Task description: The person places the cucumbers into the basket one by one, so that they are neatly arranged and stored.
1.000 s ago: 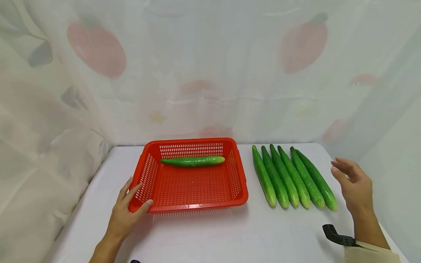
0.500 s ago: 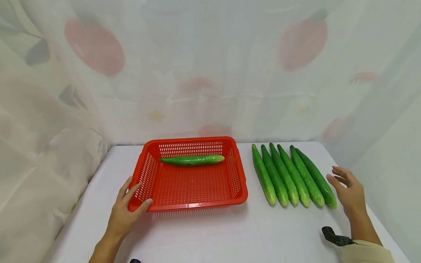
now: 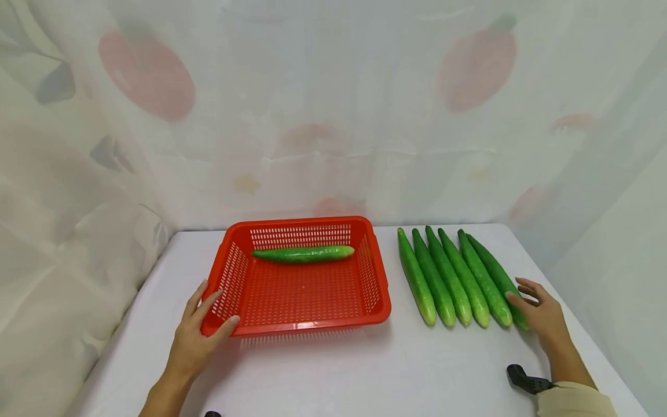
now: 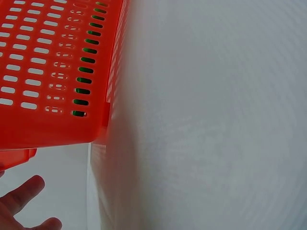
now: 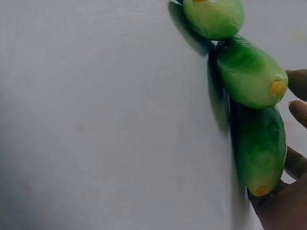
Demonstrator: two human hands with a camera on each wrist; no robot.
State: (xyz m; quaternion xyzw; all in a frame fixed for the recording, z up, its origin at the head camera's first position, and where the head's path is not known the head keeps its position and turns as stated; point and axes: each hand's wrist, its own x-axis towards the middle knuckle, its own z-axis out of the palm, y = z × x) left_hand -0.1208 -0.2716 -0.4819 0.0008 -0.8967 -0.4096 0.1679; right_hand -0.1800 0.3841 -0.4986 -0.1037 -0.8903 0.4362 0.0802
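Note:
A red perforated plastic basket [image 3: 299,326] holds one green cucumber [image 3: 304,254] lying along its far side. My left hand [image 3: 193,339] rests at the basket's near left corner, fingers spread against the rim; in the left wrist view its fingers [image 4: 26,191] show below the basket wall. To the right, several cucumbers lie side by side. My right hand [image 3: 544,315] is over the near end of the rightmost cucumber [image 3: 494,266], thumb above it and fingers along its right side. The right wrist view shows this cucumber [image 5: 261,148] close against the hand, fingers apart.
The table is covered in white cloth [image 3: 365,376]. A pale curtain with fruit prints [image 3: 333,104] hangs behind it, and draped cloth [image 3: 68,260] stands at the left. A black wrist camera mount [image 3: 526,379] sticks out near my right wrist.
My right hand has come down and leftward from beside the row onto the near end of the rightmost cucumber. The left hand and the basket have stayed in place.

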